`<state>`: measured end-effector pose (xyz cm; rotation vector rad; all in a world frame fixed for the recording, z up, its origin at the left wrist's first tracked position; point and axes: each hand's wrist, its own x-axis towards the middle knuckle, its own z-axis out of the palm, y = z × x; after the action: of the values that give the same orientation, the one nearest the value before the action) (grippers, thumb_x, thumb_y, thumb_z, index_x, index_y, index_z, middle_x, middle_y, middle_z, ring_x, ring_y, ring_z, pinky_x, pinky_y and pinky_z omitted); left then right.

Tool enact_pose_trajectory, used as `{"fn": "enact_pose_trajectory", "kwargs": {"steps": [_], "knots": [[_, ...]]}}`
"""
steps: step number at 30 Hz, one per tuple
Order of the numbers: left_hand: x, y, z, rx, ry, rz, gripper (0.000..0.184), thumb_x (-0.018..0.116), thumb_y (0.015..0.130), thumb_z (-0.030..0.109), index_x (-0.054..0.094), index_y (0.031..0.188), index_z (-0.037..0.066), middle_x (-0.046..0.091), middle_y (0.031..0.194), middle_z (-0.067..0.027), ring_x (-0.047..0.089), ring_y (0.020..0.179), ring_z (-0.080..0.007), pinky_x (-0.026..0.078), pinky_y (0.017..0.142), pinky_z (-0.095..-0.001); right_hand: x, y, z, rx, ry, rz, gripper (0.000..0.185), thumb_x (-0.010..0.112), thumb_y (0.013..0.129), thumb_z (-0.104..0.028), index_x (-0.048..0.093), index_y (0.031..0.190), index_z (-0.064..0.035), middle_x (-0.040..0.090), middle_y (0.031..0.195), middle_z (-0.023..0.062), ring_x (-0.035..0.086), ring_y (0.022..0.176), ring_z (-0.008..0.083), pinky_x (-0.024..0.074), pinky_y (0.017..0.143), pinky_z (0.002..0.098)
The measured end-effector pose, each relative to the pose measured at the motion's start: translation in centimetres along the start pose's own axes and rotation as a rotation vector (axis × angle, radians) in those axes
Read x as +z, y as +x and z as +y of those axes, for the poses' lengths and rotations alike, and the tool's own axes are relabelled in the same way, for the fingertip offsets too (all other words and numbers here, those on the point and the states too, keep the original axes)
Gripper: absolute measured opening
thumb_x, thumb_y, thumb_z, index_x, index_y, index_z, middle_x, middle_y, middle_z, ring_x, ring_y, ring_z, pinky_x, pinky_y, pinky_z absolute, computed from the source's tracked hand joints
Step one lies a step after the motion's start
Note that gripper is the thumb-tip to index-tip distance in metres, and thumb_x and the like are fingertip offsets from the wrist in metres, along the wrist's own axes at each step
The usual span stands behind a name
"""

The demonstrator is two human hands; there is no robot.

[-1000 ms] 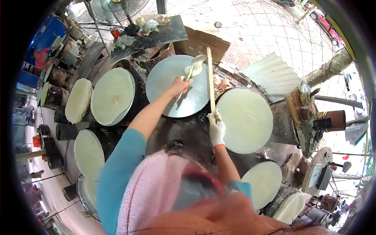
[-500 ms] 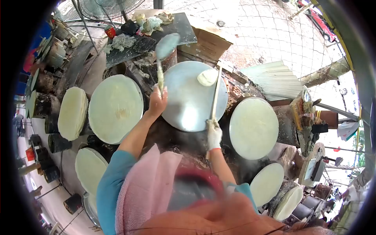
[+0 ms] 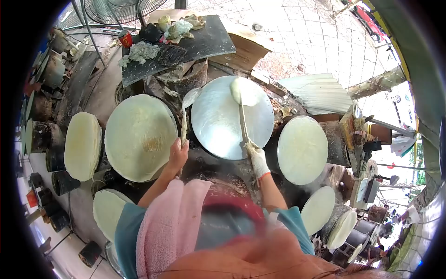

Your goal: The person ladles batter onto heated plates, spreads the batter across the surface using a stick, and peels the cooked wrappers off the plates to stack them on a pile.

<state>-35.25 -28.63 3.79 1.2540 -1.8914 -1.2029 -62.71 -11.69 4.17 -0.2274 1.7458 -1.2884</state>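
My bare left hand is closed around the pale, coated handle of a ladle, whose bowl hangs by the left rim of the round metal griddle. In my gloved right hand is a long-handled paddle reaching over that griddle. Its pale rounded end overlaps a small patch of whitish batter near the far edge; whether it presses on the metal I cannot tell. Bare shiny metal surrounds the patch.
Round griddles covered with pale sheets stand left and right. A thick stack of sheets is farther left. Beyond the middle griddle are a dark board with rags, a cardboard box, and a fan.
The ladle has dropped from above the griddle's far left to its left rim, my left hand drawing back. The paddle's end has swung left onto the batter patch.
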Motion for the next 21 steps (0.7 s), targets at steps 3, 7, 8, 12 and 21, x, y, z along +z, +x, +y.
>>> {"fn": "enact_pose_trajectory", "kwargs": {"steps": [3,7,8,12,21], "knots": [[-0.3,-0.8,-1.2,0.159,0.077,0.053,0.022,0.055,0.090,0.016,0.048,0.080,-0.003,0.051,0.065,-0.0213,0.049,0.059,-0.0352,0.041,0.056,-0.0408,-4.5,0.0,-0.1,-0.280,0.039,-0.062,0.028,0.059,0.092,-0.009,0.059,0.115,0.0051,0.064,0.099,0.0041,0.058,0.089,0.0092,0.0462,0.082,0.0205],[-0.6,-1.5,-0.7,0.053,0.048,0.070,0.022,0.054,0.090,0.015,0.047,0.079,-0.003,0.050,0.063,-0.0196,0.048,0.057,-0.0319,0.040,0.055,-0.0402,-6.7,1.8,0.0,-0.084,-0.014,-0.047,0.027,0.060,0.092,-0.021,0.064,0.111,-0.0016,0.060,0.081,-0.0036,0.051,0.066,0.0039,0.0408,0.059,0.0173],[-0.4,-1.7,-0.9,0.021,0.037,0.074,0.022,0.054,0.090,0.014,0.047,0.079,-0.003,0.049,0.063,-0.0193,0.048,0.057,-0.0312,0.040,0.055,-0.0401,-6.2,2.2,0.2,0.003,-0.072,-0.087,0.027,0.061,0.092,-0.023,0.065,0.110,-0.0033,0.058,0.078,-0.0051,0.048,0.061,0.0028,0.0368,0.054,0.0176],[-0.3,-3.3,1.2,-0.025,0.043,0.098,0.022,0.054,0.090,0.014,0.047,0.079,-0.003,0.049,0.063,-0.0199,0.047,0.057,-0.0331,0.040,0.055,-0.0406,-4.1,2.4,-0.5,-0.022,-0.150,-0.211,0.030,0.063,0.090,-0.020,0.063,0.114,-0.0027,0.062,0.082,-0.0013,0.052,0.068,0.0048,0.0414,0.060,0.0185],[2.4,-7.4,0.8,0.092,0.326,0.228,0.019,0.053,0.089,0.014,0.050,0.081,-0.003,0.052,0.068,-0.0212,0.051,0.061,-0.0380,0.043,0.058,-0.0421,-7.3,5.2,-3.5,0.115,-0.203,-0.408,0.029,0.064,0.089,-0.014,0.062,0.114,0.0004,0.061,0.087,-0.0037,0.049,0.068,0.0012,0.0386,0.057,0.0152]]}}
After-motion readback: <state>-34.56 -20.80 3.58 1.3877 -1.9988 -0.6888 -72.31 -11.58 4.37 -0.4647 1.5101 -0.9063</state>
